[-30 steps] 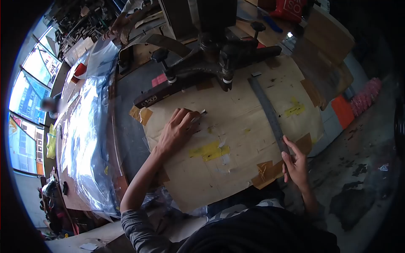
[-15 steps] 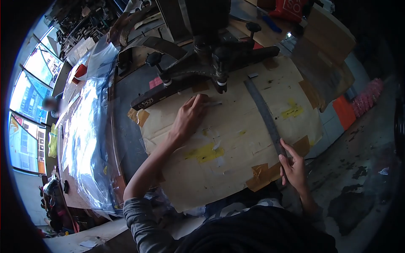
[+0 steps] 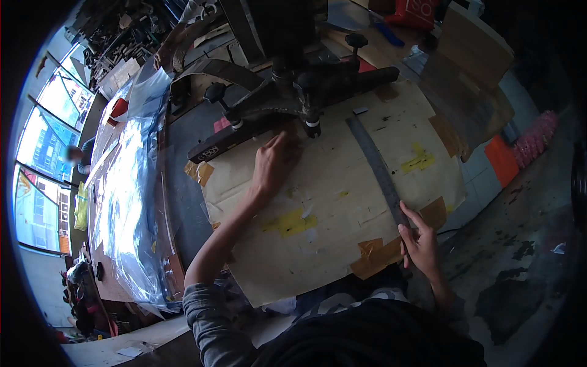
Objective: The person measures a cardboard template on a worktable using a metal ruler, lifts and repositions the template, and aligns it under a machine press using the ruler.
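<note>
A taped, pale brown board (image 3: 330, 226) lies in front of me under a dark metal press head (image 3: 299, 92). My left hand (image 3: 276, 164) is at the board's far left part, close below the press bar, its fingers curled; what they hold, if anything, is hidden. With my right hand (image 3: 419, 241) I grip the near end of a long dark metal strip (image 3: 378, 168), thumb and fingers on its edges. The strip lies over the board, its far end near a small whitish piece (image 3: 359, 111). Yellow marks (image 3: 290, 223) and brown tape (image 3: 376, 255) show on the surface.
Left of the board, clear plastic sheeting (image 3: 131, 202) covers another table, with a red object (image 3: 118, 110) on it. A person (image 3: 85, 156) is beyond it at the left. Cardboard (image 3: 477, 46), an orange piece (image 3: 501, 162) and pink wrap (image 3: 535, 139) are at the right.
My left hand has moved away from me, up toward the press bar. My right hand still grips the strip. The whole view has shifted slightly.
</note>
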The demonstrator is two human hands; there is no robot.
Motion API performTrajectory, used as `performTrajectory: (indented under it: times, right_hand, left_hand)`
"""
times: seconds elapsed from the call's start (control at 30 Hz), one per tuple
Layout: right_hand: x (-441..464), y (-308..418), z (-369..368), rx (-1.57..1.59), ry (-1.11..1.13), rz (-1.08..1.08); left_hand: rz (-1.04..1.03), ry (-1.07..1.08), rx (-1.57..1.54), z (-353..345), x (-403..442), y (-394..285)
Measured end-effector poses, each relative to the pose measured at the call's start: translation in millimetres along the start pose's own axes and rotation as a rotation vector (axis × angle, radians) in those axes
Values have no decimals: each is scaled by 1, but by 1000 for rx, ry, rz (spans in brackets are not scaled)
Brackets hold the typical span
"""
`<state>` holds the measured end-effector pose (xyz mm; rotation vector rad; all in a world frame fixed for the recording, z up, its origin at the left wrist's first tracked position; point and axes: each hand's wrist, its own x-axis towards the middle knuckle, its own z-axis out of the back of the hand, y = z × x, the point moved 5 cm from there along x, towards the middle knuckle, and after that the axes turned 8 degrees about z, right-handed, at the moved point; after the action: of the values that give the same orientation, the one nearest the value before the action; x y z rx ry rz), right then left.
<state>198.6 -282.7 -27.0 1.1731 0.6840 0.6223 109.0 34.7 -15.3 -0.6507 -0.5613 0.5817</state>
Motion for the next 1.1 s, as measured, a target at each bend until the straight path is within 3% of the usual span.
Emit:
performTrajectory:
  times: [0.03,0.33,0.53,0.63,0.93,1.1]
  right_hand:
    - [1,2,1,-8,1,2]
    - [3,-6,-1,49,3,27]
    - [0,-6,-1,27,-1,38]
    - [-1,-6,0,20,-1,70]
    - [-4,-9,-1,24,-29,72]
    - [-3,-12,0,45,-19,79]
  left_hand:
    - [84,-33,-29,-2,5,1]
    - [98,-47,-58,-14,18,-11]
    - [-100,105,64,-2,-4,-7]
    - [-342,221,244,-5,-16,-6]
    - [-265,235,519,-34,-13,-15]
    - [-207,198,465,-49,-6,-25]
